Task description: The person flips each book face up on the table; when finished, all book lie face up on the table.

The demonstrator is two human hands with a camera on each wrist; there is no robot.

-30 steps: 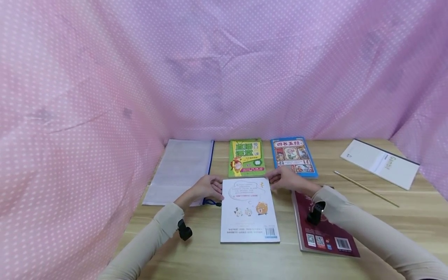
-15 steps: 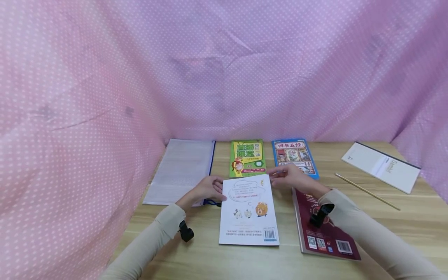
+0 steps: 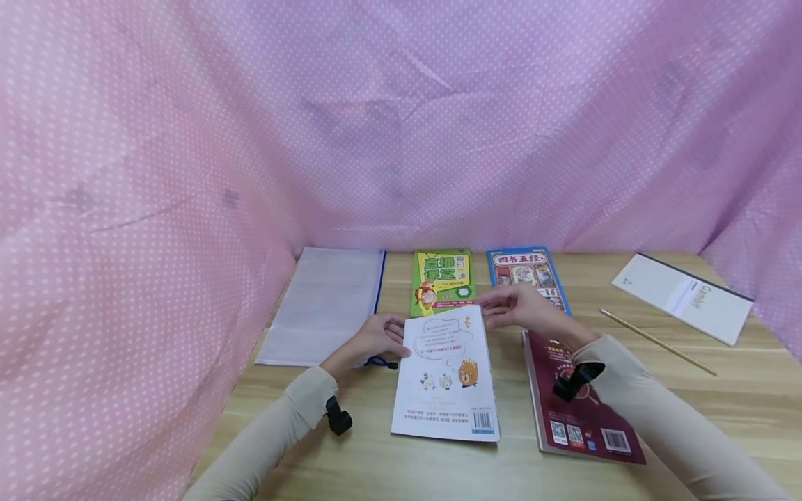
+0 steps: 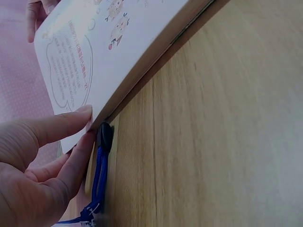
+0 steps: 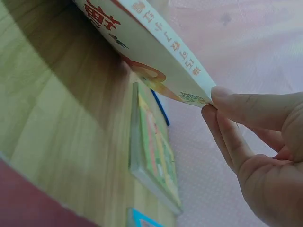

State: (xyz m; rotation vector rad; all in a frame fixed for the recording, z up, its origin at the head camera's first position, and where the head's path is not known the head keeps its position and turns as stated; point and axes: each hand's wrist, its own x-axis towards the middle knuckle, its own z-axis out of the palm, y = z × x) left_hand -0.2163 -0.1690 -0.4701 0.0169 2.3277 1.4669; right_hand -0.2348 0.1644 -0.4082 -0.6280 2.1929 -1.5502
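A white book (image 3: 443, 390) with cartoon animals and a barcode on its back cover is between both hands in the head view. My right hand (image 3: 516, 309) pinches its far right corner, at the spine, and that side is raised off the table. In the right wrist view, the thumb of the right hand (image 5: 265, 142) lies on the spine (image 5: 170, 40), with fingers beneath. The left hand (image 3: 376, 339) pinches the far left corner. In the left wrist view, the left thumb (image 4: 64, 125) rests on the cover and fingers lie under the page edges.
A mesh zip pouch (image 3: 326, 306) with a blue pull cord (image 4: 100, 165) lies left. Behind stand a green book (image 3: 441, 278) and a blue-edged book (image 3: 523, 268), both lying flat. To the right are a dark red book (image 3: 589, 410), a pencil (image 3: 658, 341) and a white notepad (image 3: 679, 296).
The right hand has moved up, lifting the white book's right side from lying flat to tilted. The left hand has stayed at the left corner with only a slight shift.
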